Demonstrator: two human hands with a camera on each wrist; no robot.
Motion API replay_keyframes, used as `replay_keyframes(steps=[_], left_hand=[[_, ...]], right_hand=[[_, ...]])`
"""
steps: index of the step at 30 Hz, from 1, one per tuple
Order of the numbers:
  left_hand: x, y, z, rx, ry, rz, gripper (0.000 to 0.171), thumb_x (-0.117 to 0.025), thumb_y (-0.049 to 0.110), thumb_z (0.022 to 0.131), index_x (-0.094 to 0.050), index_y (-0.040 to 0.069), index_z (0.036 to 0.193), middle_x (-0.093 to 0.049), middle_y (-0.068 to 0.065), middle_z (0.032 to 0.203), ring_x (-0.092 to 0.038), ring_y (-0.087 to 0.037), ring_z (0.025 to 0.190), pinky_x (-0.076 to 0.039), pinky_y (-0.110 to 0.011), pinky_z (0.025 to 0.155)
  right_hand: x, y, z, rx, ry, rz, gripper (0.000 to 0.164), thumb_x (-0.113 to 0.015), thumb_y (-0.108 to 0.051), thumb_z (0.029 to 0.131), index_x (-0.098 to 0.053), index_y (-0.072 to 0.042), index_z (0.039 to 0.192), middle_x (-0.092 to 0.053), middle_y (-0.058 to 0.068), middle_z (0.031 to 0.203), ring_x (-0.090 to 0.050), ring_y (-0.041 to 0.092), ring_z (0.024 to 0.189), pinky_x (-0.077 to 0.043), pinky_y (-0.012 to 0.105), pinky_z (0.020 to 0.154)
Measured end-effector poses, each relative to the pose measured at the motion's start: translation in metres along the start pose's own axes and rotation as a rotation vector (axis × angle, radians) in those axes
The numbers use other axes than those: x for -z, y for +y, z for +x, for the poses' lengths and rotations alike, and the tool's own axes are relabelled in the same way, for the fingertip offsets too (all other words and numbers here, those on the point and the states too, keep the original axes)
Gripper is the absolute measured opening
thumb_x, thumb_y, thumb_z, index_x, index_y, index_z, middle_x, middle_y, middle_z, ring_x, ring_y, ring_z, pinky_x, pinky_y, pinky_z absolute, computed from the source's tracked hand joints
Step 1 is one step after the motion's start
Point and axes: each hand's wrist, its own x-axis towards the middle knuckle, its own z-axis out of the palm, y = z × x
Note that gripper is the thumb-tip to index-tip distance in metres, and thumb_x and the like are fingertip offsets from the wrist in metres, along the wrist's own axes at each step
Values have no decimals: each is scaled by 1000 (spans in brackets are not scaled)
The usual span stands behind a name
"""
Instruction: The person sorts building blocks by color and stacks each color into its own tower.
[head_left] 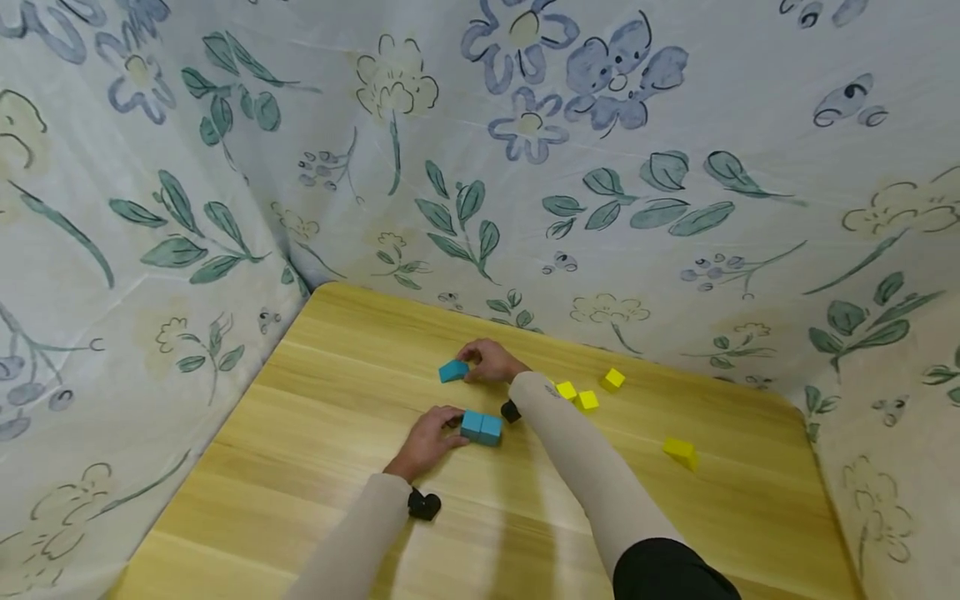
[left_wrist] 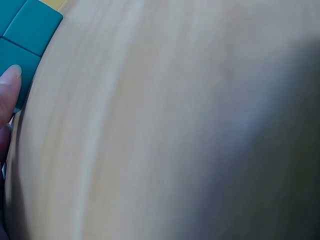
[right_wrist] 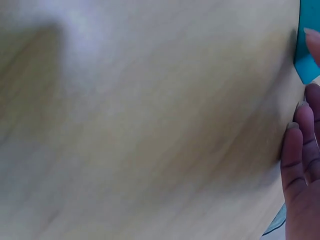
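Two blue cubes sit side by side on the wooden table, their faces touching. My left hand holds the left cube, thumb on its near side and fingers toward the far side. In the left wrist view, the thumb presses a blue cube. Farther back, my right hand pinches a blue block with a slanted end between thumb and fingers. Only a corner of that block enters the right wrist view, by the fingers.
Several yellow blocks lie right of the right forearm, one partly hidden by the sleeve. A larger yellow block with a slanted shape lies farther right. Flowered cloth hangs behind and beside the wooden table.
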Motion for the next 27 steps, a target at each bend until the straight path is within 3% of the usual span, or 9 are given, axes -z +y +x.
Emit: replay_keyframes(steps=[4, 8, 10, 19, 27], left_hand=[[0, 3, 0, -8, -3, 1, 40, -75, 17, 85, -64, 0, 119, -64, -7, 101, -57, -21, 94, -49, -39, 82], [-2, 5, 2, -6, -7, 1, 40, -74, 17, 85, -63, 1, 120, -63, -7, 102, -57, -22, 95, -49, -39, 83], [-2, 5, 2, -2, -10, 6, 40, -73, 18, 86, -63, 1, 121, -63, -6, 103, -57, -21, 96, -49, -39, 83], [0, 6, 0, -2, -13, -9, 39, -74, 18, 85, -64, 1, 118, -63, -6, 101, -57, -22, 95, -49, -39, 82], [2, 3, -1, 5, -7, -9, 39, -74, 18, 85, -64, 1, 118, -64, -6, 103, -58, -22, 96, -49, -39, 83]], right_hand=[[0, 11, 3, 44, 2, 2, 36, -78, -10, 81, -67, -9, 115, -63, 4, 111, -56, 20, 102, -46, 34, 93], [0, 11, 1, 19, 12, 24, 37, -81, -11, 78, -68, -9, 112, -61, 5, 110, -55, 21, 105, -45, 36, 96], [1, 2, -3, -29, 16, 30, 36, -79, -6, 79, -68, -7, 113, -60, 6, 112, -55, 23, 108, -43, 39, 99], [1, 2, -11, -68, 72, 28, 32, -75, -8, 84, -68, -9, 116, -64, 7, 118, -57, 26, 111, -46, 39, 97], [5, 0, -25, -17, 156, 104, 37, -73, -11, 86, -65, -4, 122, -63, 11, 122, -58, 29, 110, -47, 41, 93]])
